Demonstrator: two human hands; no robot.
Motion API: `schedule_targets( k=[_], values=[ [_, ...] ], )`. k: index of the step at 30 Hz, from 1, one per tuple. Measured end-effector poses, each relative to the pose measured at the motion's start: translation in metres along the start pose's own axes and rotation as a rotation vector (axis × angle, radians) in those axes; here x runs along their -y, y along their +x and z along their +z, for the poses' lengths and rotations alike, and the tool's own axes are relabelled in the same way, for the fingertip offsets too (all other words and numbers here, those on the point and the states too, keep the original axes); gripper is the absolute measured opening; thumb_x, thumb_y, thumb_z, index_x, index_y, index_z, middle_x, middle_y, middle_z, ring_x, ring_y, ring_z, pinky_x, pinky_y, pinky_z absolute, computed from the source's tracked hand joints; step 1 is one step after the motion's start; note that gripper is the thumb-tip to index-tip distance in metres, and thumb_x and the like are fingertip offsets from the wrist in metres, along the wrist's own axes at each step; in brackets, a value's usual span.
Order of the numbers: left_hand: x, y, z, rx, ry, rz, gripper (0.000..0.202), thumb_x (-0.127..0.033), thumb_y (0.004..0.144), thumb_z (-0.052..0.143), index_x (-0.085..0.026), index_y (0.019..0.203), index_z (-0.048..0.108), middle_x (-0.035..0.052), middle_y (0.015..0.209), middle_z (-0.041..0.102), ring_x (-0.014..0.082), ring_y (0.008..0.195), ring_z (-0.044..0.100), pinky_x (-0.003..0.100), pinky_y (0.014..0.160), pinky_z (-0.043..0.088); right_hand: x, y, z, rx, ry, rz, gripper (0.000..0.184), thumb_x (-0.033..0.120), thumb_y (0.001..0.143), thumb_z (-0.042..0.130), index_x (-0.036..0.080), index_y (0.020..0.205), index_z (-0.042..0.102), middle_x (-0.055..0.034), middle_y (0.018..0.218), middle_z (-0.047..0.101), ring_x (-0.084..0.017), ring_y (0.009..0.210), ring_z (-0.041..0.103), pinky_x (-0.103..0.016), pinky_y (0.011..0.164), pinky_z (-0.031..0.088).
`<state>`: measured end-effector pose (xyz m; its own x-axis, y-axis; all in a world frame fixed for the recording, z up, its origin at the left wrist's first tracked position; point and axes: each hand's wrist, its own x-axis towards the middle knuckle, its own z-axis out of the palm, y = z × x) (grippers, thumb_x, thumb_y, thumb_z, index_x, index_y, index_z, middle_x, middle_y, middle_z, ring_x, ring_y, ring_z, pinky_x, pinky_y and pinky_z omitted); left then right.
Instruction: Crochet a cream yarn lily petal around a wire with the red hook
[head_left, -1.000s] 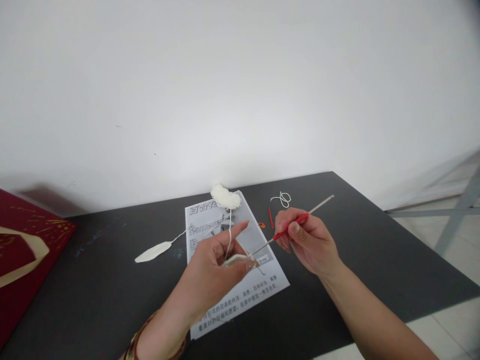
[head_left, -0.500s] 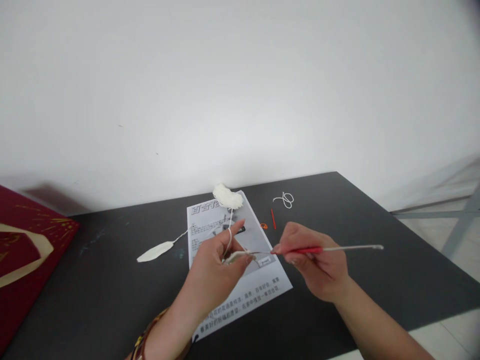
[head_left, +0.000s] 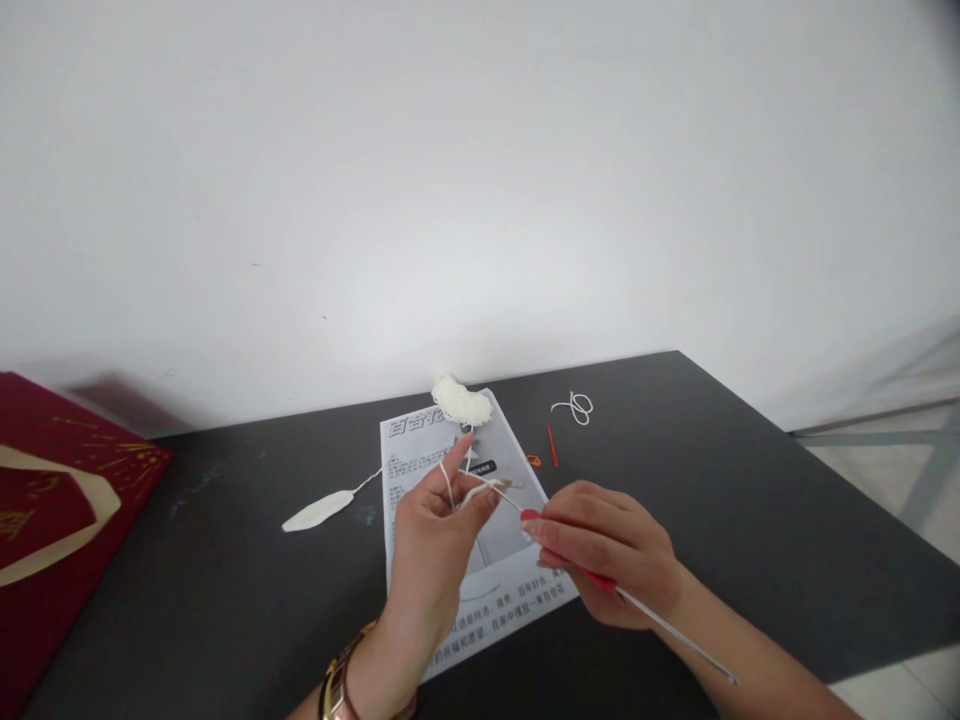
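My left hand [head_left: 437,525] pinches a small cream crochet piece [head_left: 480,489], and the yarn strand [head_left: 445,478] loops over its raised forefinger. My right hand [head_left: 604,552] grips a crochet hook [head_left: 600,578] with a red handle. The hook's metal tip reaches the piece, and its long grey tail points back down to the right. The strand leads to a small cream yarn ball [head_left: 461,398] lying at the top of a printed instruction sheet [head_left: 495,590] beneath both hands.
On the black table [head_left: 750,500] lie a finished cream petal [head_left: 318,510] to the left, a red needle [head_left: 551,446], an orange stitch marker [head_left: 533,460] and a white yarn scrap [head_left: 574,406]. A red gift bag [head_left: 52,500] stands at far left. The table's right edge drops to the floor.
My right hand has swung the hook round: its tail pointed up right, then level, and now points down right. Both hands have drifted slightly toward me.
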<state>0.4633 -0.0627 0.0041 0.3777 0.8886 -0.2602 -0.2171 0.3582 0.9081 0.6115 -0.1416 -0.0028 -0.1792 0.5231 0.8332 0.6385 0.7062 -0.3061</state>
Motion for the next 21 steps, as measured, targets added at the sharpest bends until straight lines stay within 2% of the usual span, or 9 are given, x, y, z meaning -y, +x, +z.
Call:
schedule_targets(
  k=[3,6,9,12,18,21],
  values=[
    [0.002,-0.002,0.001,-0.012,-0.099,-0.019,0.072,-0.020,0.063,0.080,-0.018,0.129,0.052,0.0016,0.076,0.074,0.0160,0.075,0.066,0.030,0.076,0.048,-0.001,-0.001,-0.001,0.000,-0.026,-0.013,0.032,0.000,0.074,0.062,0.006,0.106,0.064,-0.0149,0.081,0.070,-0.020,0.072,0.065,-0.030,0.062,0.055],
    [0.005,-0.002,0.002,-0.022,-0.126,0.022,0.071,-0.021,0.065,0.079,-0.020,0.130,0.051,0.0033,0.080,0.076,0.0164,0.077,0.068,0.030,0.076,0.049,-0.002,0.001,-0.002,-0.011,-0.029,-0.001,0.039,-0.004,0.071,0.063,0.007,0.109,0.063,-0.0153,0.083,0.071,-0.020,0.076,0.066,-0.030,0.064,0.056],
    [0.006,-0.003,0.002,-0.029,-0.109,0.079,0.070,-0.019,0.066,0.078,-0.021,0.130,0.051,0.0026,0.080,0.076,0.0151,0.075,0.068,0.027,0.074,0.050,-0.004,0.004,-0.002,-0.054,0.013,0.073,0.037,-0.004,0.071,0.063,0.009,0.106,0.066,-0.0132,0.083,0.071,-0.018,0.073,0.067,-0.027,0.062,0.056],
    [0.004,-0.003,0.001,0.007,-0.149,0.048,0.069,-0.017,0.067,0.077,-0.020,0.131,0.050,0.0031,0.080,0.076,0.0153,0.074,0.069,0.027,0.072,0.051,-0.007,0.005,-0.002,-0.088,0.075,0.133,0.032,-0.002,0.074,0.061,0.011,0.103,0.067,-0.0119,0.085,0.071,-0.017,0.073,0.067,-0.026,0.062,0.056],
    [-0.005,0.003,0.001,0.077,-0.273,-0.105,0.071,-0.009,0.066,0.076,-0.012,0.131,0.048,0.0083,0.082,0.076,0.0132,0.071,0.069,0.025,0.072,0.051,-0.016,0.000,-0.001,-0.001,0.111,0.024,0.033,0.001,0.079,0.056,0.010,0.110,0.064,-0.0159,0.096,0.068,-0.021,0.088,0.066,-0.034,0.074,0.056],
    [-0.006,0.003,-0.001,0.100,-0.258,-0.101,0.070,-0.009,0.067,0.075,-0.011,0.131,0.048,0.0083,0.082,0.076,0.0141,0.074,0.069,0.025,0.074,0.050,-0.016,-0.004,0.000,0.025,0.066,-0.008,0.035,0.002,0.080,0.055,0.009,0.113,0.062,-0.0166,0.099,0.067,-0.022,0.093,0.065,-0.035,0.076,0.056]
  ],
)
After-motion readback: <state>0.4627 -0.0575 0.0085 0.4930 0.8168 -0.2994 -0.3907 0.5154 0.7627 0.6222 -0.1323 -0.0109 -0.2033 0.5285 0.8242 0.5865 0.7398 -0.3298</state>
